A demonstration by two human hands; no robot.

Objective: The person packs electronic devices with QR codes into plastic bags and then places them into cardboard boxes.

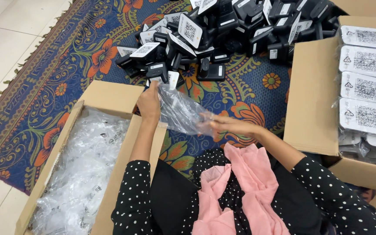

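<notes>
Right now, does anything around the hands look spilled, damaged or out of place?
Nothing looks damaged. Both hands, left hand and right hand, hold a clear plastic bag. The black devices lie in a loose heap on the patterned rug.

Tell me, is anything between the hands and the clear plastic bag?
Nothing visible. The left hand grips the clear plastic bag at its upper end, and the right hand touches its lower end.

Both arms reach forward, the left hand (pixel 149 103) raised with fingers pinched, the right hand (pixel 228 126) flat, fingers extended leftward.
</notes>
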